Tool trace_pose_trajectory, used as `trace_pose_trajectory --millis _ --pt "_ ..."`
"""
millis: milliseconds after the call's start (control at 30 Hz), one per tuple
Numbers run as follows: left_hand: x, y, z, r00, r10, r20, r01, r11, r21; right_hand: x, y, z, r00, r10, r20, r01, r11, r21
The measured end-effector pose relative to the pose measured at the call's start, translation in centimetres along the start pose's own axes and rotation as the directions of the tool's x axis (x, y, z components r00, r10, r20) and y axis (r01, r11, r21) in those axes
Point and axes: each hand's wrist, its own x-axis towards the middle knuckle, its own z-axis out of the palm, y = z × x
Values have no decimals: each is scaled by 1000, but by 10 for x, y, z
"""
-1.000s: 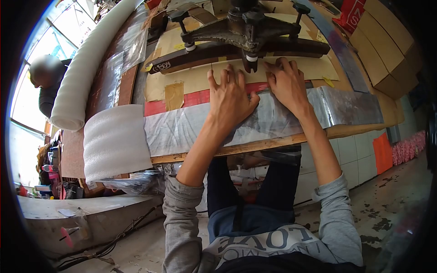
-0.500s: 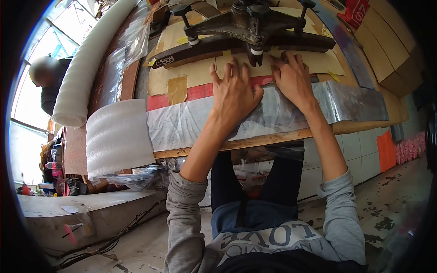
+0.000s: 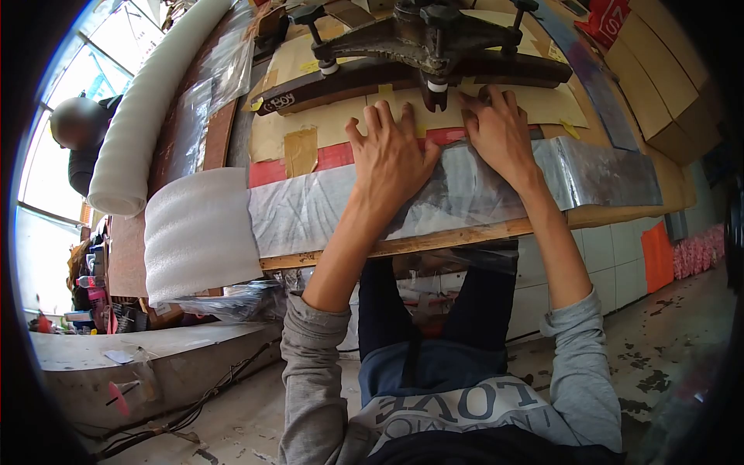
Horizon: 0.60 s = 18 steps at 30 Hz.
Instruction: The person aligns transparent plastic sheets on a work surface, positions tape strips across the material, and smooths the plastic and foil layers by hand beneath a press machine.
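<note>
My left hand (image 3: 390, 151) lies palm down with its fingers spread, their tips on the pale yellow board (image 3: 341, 120). Beneath its palm are a red strip (image 3: 339, 155) and a clear plastic sheet (image 3: 302, 209) over the table edge. Beside it, my right hand (image 3: 500, 138) also rests palm down, fingers apart and slightly bent, reaching the same board. Just beyond the fingertips stands a dark metal clamp (image 3: 422, 50) with black knobs, joined to a long dark bar (image 3: 356, 85). What lies under the palms is hidden.
A white foam roll (image 3: 147, 124) and a foam sheet (image 3: 203, 232) lie at the left. Brown tape (image 3: 301, 152) marks the board. Cardboard boxes (image 3: 659, 70) stand at right. Another person (image 3: 81, 136) is beyond the roll. Cables (image 3: 209, 387) run along the floor.
My left hand has shifted slightly left and away from me, its fingers a little more bent. The right hand has barely moved.
</note>
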Motion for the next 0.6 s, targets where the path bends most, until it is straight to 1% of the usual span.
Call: trace_pose_trajectory --millis 100,200,333,533,600 --pt "1 -1 0 1000 0 10 0 1000 -2 1 0 0 1000 8 13 -8 1000 17" --pt "3 -2 1 1000 -4 17 4 1000 -3 2 0 0 1000 5 -5 -5 1000 -29" --pt "4 -3 1 999 -15 31 15 1000 1 3 -1 0 1000 13 0 -13 999 -35" --pt "5 -5 4 1000 -13 -11 13 1000 21 0 -3 -1 999 39 -6 -39 999 -18" --pt "6 -5 3 1000 -13 21 13 1000 13 -2 -3 -2 999 45 -12 -45 999 -9"
